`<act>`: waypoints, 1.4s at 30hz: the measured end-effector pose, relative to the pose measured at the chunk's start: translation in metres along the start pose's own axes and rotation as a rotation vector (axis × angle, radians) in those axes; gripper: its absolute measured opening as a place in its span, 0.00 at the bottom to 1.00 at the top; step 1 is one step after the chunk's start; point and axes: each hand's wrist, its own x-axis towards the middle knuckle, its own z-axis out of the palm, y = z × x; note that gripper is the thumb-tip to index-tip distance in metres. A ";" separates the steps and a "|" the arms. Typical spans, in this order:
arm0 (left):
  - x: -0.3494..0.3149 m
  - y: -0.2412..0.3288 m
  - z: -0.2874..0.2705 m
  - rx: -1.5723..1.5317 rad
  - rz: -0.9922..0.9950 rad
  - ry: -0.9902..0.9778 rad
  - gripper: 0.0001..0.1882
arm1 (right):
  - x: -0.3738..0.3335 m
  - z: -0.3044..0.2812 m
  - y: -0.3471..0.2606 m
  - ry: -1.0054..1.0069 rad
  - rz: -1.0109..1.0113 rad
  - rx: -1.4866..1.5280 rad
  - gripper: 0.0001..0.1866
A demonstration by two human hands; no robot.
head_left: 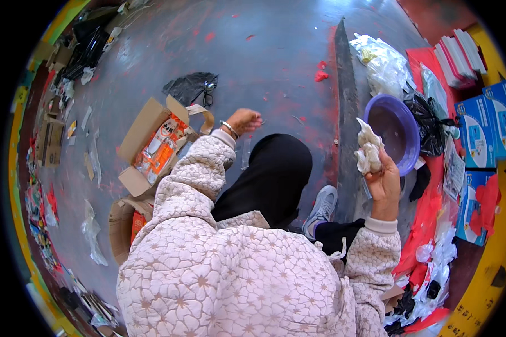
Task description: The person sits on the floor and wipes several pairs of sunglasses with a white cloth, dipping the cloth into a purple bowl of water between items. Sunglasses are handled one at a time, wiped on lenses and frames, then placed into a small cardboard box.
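My right hand (383,182) is closed around a crumpled off-white cloth (369,147), raised beside the purple basin (415,126). The cloth bunches up above my fingers, with one pointed end sticking up. A pale bluish edge shows below my fingers; what it is I cannot tell. My left hand (243,121), with a bracelet at the wrist, hangs over the floor just beyond my bent knee. Its fingers curl inward, a little blurred, and nothing shows in them. To its left stands an open cardboard box (134,132) holding orange-and-white packets (162,147).
Eyeglasses (208,93) lie by a black plastic bag (185,87) ahead of the box. Clear plastic bags (383,64), a black bag (427,123) and blue boxes (480,129) crowd the right. A raised dark strip (346,73) crosses the floor. Scraps line the left wall.
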 end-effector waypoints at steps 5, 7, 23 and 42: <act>-0.074 0.112 0.062 -0.057 0.500 -0.349 0.13 | -0.004 0.002 -0.007 -0.046 -0.088 0.151 0.18; -0.126 0.139 0.115 -0.047 0.580 -0.293 0.14 | -0.005 0.018 -0.006 0.054 -0.123 0.189 0.17; -0.092 0.079 0.299 -0.238 0.053 -0.699 0.26 | -0.012 -0.010 0.010 0.437 -0.653 -1.175 0.14; -0.122 0.080 0.308 -0.149 -0.026 -0.625 0.08 | -0.006 -0.312 0.032 1.302 -0.149 -1.516 0.20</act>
